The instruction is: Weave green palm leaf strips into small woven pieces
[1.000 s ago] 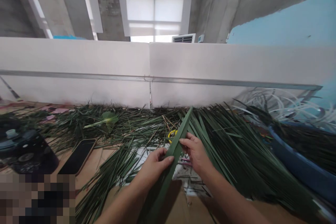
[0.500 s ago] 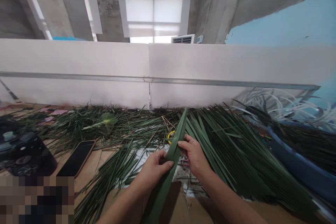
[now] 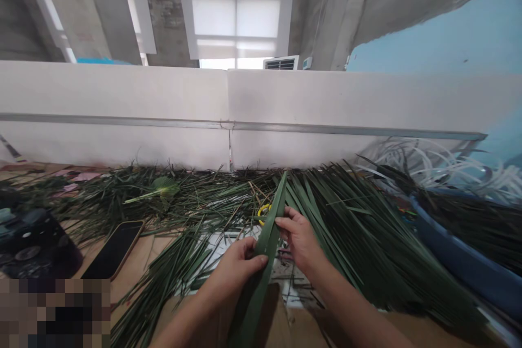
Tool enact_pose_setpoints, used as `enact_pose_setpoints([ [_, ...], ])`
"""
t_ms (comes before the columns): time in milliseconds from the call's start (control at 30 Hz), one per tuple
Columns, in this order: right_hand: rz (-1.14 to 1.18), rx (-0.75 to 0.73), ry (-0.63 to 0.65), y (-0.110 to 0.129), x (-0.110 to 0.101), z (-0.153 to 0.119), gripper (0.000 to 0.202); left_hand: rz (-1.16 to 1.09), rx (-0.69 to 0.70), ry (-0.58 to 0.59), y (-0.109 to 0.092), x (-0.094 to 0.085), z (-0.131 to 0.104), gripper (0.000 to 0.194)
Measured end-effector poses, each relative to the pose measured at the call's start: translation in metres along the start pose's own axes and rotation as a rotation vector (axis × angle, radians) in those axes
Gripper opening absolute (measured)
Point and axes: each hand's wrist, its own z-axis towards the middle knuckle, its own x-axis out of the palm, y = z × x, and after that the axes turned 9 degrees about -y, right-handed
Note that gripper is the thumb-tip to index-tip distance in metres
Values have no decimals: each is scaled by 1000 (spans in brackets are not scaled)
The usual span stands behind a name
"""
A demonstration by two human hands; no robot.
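Observation:
A long green leaf blade (image 3: 267, 242) stretches up and away from me, its pointed tip near the white panel. My left hand (image 3: 242, 263) is closed on its left edge, thumb pressed on top and the other fingers partly hidden. Farther up the blade, my right hand (image 3: 299, 234) pinches its right edge between thumb and fingers. Behind the leaf shows a yellow ring-shaped handle (image 3: 263, 213), partly covered. A thick pile of long green leaves (image 3: 362, 239) lies right of my right hand. Thinner cut strips (image 3: 171, 266) lie to the left of my left hand.
On the left are a phone (image 3: 114, 250) and a dark patterned container (image 3: 36, 244). A small fan-shaped leaf (image 3: 163, 189) rests on the scraps. At right stands a blue tub (image 3: 457, 255) beside white strips (image 3: 432, 160). A white panel (image 3: 122, 89) closes off the back.
Both hands keep their hold on the leaf blade, with almost no movement along it. The whole view has shifted slightly, so things appear a little farther left.

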Motion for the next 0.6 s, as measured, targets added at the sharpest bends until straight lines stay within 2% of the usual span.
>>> enact_pose_setpoints([
  [133,-8,56,45,-3,3,-6,29,-66,43,-30,4,3,3,41],
  [267,-7,64,35,-9,5,-9,28,-65,61,-58,7,5,5,38],
  [600,24,34,-56,-10,2,-3,27,7,37,24,9,8,2,27],
])
